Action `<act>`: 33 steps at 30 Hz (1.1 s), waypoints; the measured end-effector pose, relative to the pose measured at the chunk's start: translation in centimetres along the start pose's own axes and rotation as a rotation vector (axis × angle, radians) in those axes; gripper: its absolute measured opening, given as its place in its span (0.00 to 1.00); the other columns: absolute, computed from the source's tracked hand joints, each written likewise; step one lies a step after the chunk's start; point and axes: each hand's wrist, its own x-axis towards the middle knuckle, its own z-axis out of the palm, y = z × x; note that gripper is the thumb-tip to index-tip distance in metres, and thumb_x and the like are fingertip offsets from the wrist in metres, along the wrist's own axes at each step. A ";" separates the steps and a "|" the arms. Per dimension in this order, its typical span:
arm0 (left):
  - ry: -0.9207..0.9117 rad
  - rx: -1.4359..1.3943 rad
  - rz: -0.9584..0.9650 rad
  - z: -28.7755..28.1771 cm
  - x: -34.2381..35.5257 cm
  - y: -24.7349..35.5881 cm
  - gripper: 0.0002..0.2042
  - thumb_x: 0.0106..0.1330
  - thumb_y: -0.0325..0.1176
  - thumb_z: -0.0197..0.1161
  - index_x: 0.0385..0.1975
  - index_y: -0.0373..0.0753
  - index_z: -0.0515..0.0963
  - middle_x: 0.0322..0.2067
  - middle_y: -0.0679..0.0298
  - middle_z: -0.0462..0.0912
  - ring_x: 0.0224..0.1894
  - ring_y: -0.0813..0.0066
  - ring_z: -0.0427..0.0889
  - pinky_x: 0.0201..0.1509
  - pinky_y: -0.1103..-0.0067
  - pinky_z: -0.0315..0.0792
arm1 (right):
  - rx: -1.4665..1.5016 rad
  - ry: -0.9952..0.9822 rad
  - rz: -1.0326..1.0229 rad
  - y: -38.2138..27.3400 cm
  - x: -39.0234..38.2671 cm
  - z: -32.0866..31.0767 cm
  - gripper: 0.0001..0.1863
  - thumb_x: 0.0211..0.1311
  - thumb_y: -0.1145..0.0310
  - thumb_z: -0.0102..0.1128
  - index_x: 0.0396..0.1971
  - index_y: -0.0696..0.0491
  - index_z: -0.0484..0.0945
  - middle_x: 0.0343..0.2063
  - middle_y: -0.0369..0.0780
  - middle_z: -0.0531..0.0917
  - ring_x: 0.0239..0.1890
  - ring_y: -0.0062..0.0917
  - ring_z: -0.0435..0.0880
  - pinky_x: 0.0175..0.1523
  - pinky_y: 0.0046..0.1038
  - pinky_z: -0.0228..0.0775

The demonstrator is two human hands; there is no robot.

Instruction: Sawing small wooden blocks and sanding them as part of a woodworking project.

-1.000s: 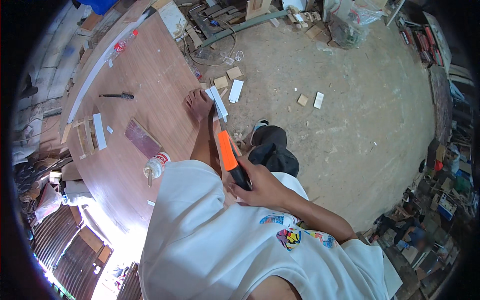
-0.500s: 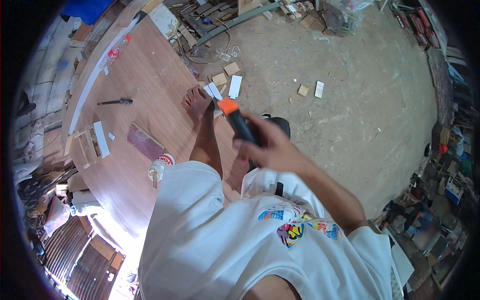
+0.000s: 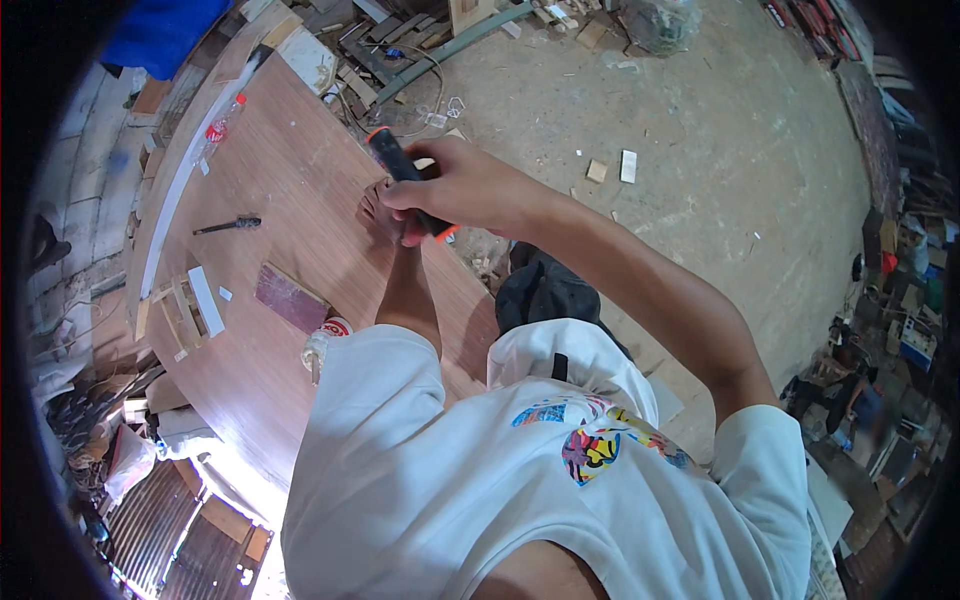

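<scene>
My right hand is closed round a black handle with orange ends. The handle slants across above my left hand; whether it carries a blade I cannot see. My left hand presses down at the right edge of the wooden tabletop, its fingers curled. A white strip of board lay under it half a second ago; now my right hand and the handle hide most of that spot. Left of my left hand, a slim black tool lies on the table.
On the table are a reddish-brown block, a bottle with a red-and-white label, a small wooden frame, a white strip and a clear red-capped bottle. Offcuts lie on the floor; scrap wood is piled beyond.
My right hand has swung up and left with the handle, which now tilts the other way over my left hand. My left hand has stayed at the table edge.
</scene>
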 end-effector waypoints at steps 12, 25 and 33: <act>-0.045 0.003 0.031 -1.1 -0.7 -0.5 0.08 0.60 0.40 0.55 0.34 0.46 0.75 0.38 0.64 0.74 0.45 0.66 0.71 0.52 0.67 0.60 | -0.302 0.052 -0.054 -1.3 3.8 2.7 0.15 0.50 0.68 0.52 0.22 0.68 0.75 0.21 0.50 0.81 0.26 0.35 0.85 0.31 0.33 0.77; -0.059 -0.006 0.044 -0.3 0.2 0.1 0.09 0.59 0.41 0.56 0.35 0.47 0.73 0.38 0.65 0.73 0.45 0.67 0.70 0.52 0.68 0.59 | -0.498 0.208 0.078 8.8 7.5 -0.1 0.18 0.59 0.65 0.51 0.31 0.70 0.69 0.16 0.47 0.79 0.13 0.30 0.81 0.15 0.30 0.72; -0.084 -0.009 0.038 -1.1 -0.8 -0.5 0.09 0.59 0.42 0.56 0.36 0.47 0.73 0.38 0.66 0.72 0.45 0.68 0.69 0.52 0.69 0.59 | -0.464 0.090 -0.035 1.5 6.5 2.4 0.12 0.55 0.69 0.49 0.26 0.65 0.71 0.16 0.46 0.79 0.14 0.27 0.81 0.18 0.28 0.73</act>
